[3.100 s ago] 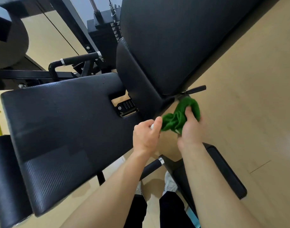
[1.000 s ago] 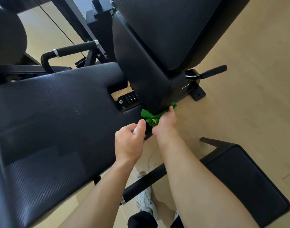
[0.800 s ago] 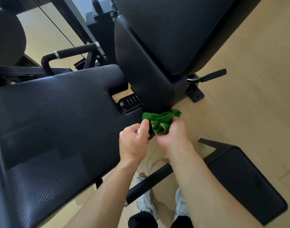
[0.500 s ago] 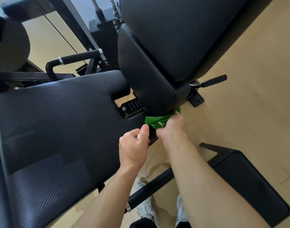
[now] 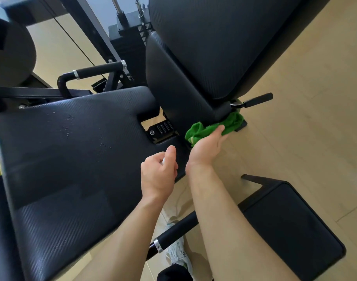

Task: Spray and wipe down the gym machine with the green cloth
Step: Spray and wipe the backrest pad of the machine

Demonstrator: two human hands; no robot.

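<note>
Far left: round black roller pad (image 5: 10,55) at the frame edge. Below it, the wide seat pad (image 5: 72,159) of the gym machine, textured black, with fine droplets scattered across its upper half. Behind the pad, a black grab handle (image 5: 96,71) with metal collars.

Centre: left hand (image 5: 158,175) hovers over the seat pad's right edge, fingers curled into a fist around something small and white, mostly hidden; cannot tell what. Thumb points up.

Right of centre: right hand (image 5: 207,146), fingers closed on the green cloth (image 5: 214,126), pressing it up against the bottom edge of the tilted back pad (image 5: 214,47). Cloth bunched, part trailing toward the black adjustment lever (image 5: 256,99).

Lower right: flat black foot plate (image 5: 291,230) on pale wood floor (image 5: 315,98).
</note>
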